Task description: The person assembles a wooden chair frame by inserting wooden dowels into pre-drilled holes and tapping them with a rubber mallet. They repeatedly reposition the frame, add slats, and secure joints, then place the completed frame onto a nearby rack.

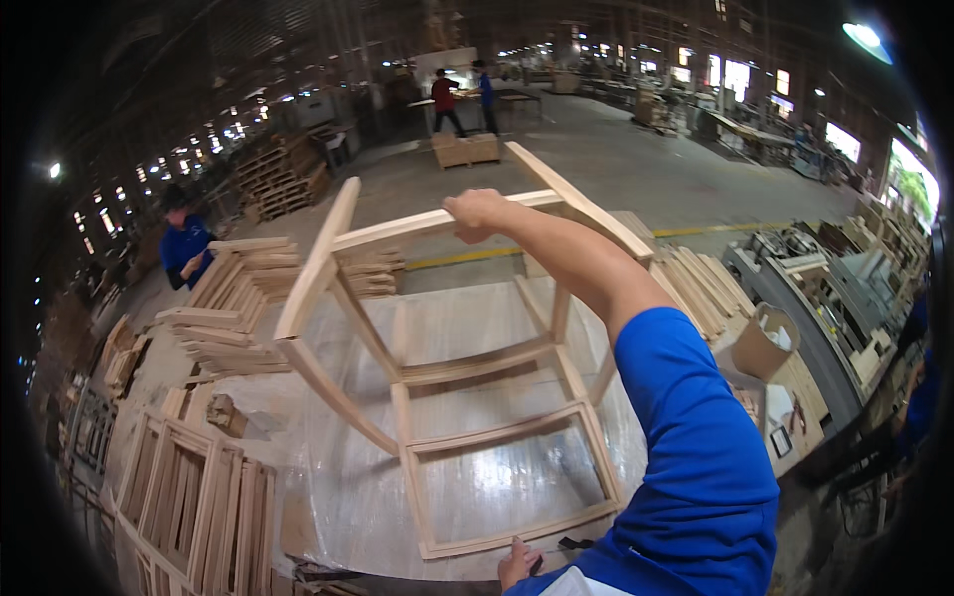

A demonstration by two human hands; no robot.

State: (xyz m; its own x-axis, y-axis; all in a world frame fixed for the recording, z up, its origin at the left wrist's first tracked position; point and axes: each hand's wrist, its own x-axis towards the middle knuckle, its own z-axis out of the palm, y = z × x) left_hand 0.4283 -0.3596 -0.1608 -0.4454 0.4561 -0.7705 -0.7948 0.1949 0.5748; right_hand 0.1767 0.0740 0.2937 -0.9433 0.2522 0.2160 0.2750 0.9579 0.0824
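Observation:
A pale, unpainted wooden chair frame (477, 370) stands tilted on a table covered with clear plastic film (348, 526). My right arm reaches across it, and my right hand (477, 215) is closed around the far upper rail between two uprights. Low in the view, my left hand (518, 563) is by the frame's near bottom rail, fingers curled. A small dark thing shows at its side, too little of it to name. A black strip-like piece (574, 543) lies just right of that hand.
Stacked wooden frames (189, 507) stand at the near left, with piled slats (234, 308) beyond. A person in blue (187, 238) is behind those slats. On the right are more slats (706, 288), a cardboard drum (765, 341) and grey machinery (805, 308). Two people work farther back.

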